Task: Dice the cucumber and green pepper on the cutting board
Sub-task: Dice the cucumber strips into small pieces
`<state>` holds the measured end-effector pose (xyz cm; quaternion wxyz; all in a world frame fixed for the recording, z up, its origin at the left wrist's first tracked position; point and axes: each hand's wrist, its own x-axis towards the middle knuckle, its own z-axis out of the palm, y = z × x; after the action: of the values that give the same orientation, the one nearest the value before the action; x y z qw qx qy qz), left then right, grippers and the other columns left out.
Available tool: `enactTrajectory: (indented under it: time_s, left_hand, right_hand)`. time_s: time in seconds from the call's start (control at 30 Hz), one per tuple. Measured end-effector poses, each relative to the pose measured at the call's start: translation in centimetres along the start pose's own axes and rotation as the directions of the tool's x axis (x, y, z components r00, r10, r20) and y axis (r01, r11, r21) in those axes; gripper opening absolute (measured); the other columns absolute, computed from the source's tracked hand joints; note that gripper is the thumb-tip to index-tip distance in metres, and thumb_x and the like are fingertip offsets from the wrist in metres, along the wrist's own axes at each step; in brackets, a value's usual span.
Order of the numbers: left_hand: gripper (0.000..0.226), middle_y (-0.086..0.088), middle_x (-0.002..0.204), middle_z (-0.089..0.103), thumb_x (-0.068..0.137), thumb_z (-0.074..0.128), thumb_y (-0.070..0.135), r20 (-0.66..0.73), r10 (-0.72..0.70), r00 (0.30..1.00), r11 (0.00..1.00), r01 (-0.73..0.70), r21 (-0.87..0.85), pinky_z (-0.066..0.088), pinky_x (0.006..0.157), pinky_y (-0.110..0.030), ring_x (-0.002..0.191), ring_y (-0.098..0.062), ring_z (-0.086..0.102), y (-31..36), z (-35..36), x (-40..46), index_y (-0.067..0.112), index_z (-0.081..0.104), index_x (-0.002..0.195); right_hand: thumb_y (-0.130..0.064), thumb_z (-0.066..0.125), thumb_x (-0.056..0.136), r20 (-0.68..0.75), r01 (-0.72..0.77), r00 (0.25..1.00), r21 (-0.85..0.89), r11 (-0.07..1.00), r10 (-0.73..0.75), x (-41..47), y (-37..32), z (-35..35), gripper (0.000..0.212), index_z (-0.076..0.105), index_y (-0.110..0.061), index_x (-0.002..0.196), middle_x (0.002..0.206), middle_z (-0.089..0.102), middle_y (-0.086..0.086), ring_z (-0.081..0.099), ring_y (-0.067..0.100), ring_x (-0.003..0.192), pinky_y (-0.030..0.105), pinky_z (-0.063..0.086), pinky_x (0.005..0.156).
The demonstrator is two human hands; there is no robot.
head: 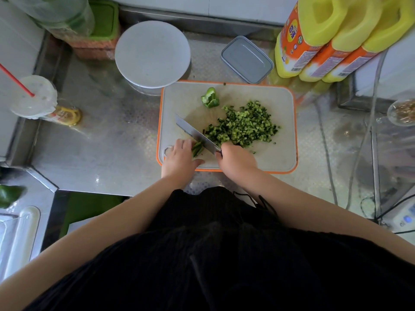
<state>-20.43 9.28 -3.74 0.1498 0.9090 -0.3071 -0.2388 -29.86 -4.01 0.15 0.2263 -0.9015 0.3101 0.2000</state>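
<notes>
— Where's the cucumber?

— Mostly diced: a heap of cubes (243,126) lies mid-board on the orange-rimmed cutting board (278,153). A few strips (197,149) remain near the front edge.

— And the hands?

— The left hand (180,157) presses curled fingers on those strips. The right hand (235,158) grips the knife (195,134), blade apparently touching the strips, though it's hard to tell.

— The pepper?

— One green pepper piece (210,98) sits at the board's far side, uncut.

Both forearms reach forward, left hand (179,157) and right hand (235,159) curled.
</notes>
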Motion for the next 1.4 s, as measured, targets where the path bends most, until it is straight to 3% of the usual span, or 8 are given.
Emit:
enactTrajectory:
  time_s: [0.1, 0.2, 0.4, 0.57, 0.77, 0.93, 1.13, 1.4]
  left_hand:
    - [0.055, -0.006, 0.13, 0.045, 0.087, 0.069, 0.036, -0.064, 0.106, 0.992, 0.993, -0.103, 0.051, 0.039, 0.1, -0.039, 0.122, -0.027, 0.04, -1.1, 0.3, -0.2, 0.013, 0.046, 0.131]
    - [0.049, -0.007, 0.128, 0.046, 0.084, 0.071, 0.031, -0.11, 0.221, 0.969, 0.975, -0.217, 0.05, 0.041, 0.098, -0.043, 0.12, -0.027, 0.043, -1.3, 0.6, 0.0, 0.011, 0.053, 0.125]
    - [0.019, -0.009, 0.098, 0.059, 0.088, 0.057, 0.024, -0.216, 0.395, 0.893, 0.918, -0.39, 0.067, 0.052, 0.055, -0.045, 0.09, -0.03, 0.057, -1.8, 1.0, 1.1, 0.005, 0.063, 0.09]
    - [0.028, -0.008, 0.09, 0.063, 0.088, 0.049, 0.027, -0.254, 0.391, 0.885, 0.917, -0.398, 0.029, 0.052, 0.055, -0.045, 0.085, -0.03, 0.059, -2.3, 1.7, 1.6, 0.007, 0.068, 0.082]
    - [0.03, -0.006, 0.095, 0.067, 0.089, 0.051, 0.028, -0.251, 0.385, 0.888, 0.914, -0.404, -0.025, 0.053, 0.062, -0.044, 0.087, -0.029, 0.061, -2.6, 2.0, 1.7, 0.007, 0.072, 0.087]
    - [0.023, -0.005, 0.092, 0.065, 0.09, 0.054, 0.025, -0.292, 0.434, 0.852, 0.893, -0.449, 0.018, 0.051, 0.057, -0.044, 0.084, -0.028, 0.059, -3.0, 2.1, 1.8, 0.01, 0.071, 0.087]
    - [0.016, -0.009, 0.094, 0.06, 0.09, 0.058, 0.02, -0.373, 0.463, 0.804, 0.875, -0.482, 0.048, 0.05, 0.059, -0.038, 0.082, -0.031, 0.056, -2.9, 1.9, 0.9, 0.008, 0.067, 0.086]
    - [0.026, -0.008, 0.09, 0.064, 0.089, 0.052, 0.025, -0.329, 0.406, 0.853, 0.901, -0.434, -0.012, 0.052, 0.067, -0.041, 0.081, -0.031, 0.06, -3.4, 2.4, 1.1, 0.006, 0.069, 0.085]
  right_hand:
    - [-0.03, 0.041, 0.101, -0.025, 0.03, 0.999, -0.064, 0.997, -0.032, -0.1, -0.3, 0.0, 0.019, 0.044, -0.014, 0.091, 0.07, 0.047, 0.0, 0.05, 0.025, 0.065, 0.031, 0.034, 0.055]
    - [-0.031, 0.04, 0.101, -0.044, 0.04, 0.998, -0.051, 0.998, -0.042, -0.2, -0.3, 0.1, 0.02, 0.041, -0.016, 0.089, 0.072, 0.049, 0.001, 0.049, 0.025, 0.065, 0.031, 0.034, 0.056]
    - [-0.029, 0.04, 0.101, -0.112, 0.045, 0.993, 0.069, 0.997, -0.037, -0.5, -0.4, 0.0, 0.023, 0.038, -0.013, 0.084, 0.062, 0.042, -0.003, 0.044, 0.024, 0.059, 0.031, 0.028, 0.051]
    - [-0.027, 0.04, 0.1, -0.078, 0.081, 0.994, 0.057, 0.995, -0.076, -0.4, -0.9, 0.7, 0.02, 0.043, -0.013, 0.087, 0.078, 0.052, 0.007, 0.05, 0.028, 0.071, 0.034, 0.035, 0.058]
    - [-0.019, 0.044, 0.098, -0.005, 0.002, 1.0, -0.011, 1.0, -0.002, 0.4, -1.2, 1.5, 0.013, 0.055, -0.011, 0.101, 0.093, 0.061, 0.009, 0.06, 0.029, 0.088, 0.031, 0.037, 0.062]
    - [-0.034, 0.044, 0.099, 0.05, -0.11, 0.993, 0.179, 0.978, 0.103, 1.0, -0.6, 0.7, 0.033, 0.056, -0.005, 0.107, 0.106, 0.062, 0.016, 0.058, 0.035, 0.099, 0.032, 0.037, 0.069]
    - [-0.033, 0.041, 0.1, -0.008, -0.056, 0.998, 0.142, 0.988, 0.058, -0.3, 0.0, -0.1, 0.027, 0.05, -0.008, 0.094, 0.079, 0.052, 0.006, 0.056, 0.03, 0.079, 0.032, 0.034, 0.061]
    - [-0.028, 0.04, 0.1, -0.03, 0.074, 0.997, -0.017, 0.997, -0.075, -0.9, -1.4, 0.5, 0.023, 0.051, -0.008, 0.097, 0.077, 0.051, 0.005, 0.052, 0.027, 0.072, 0.032, 0.037, 0.059]
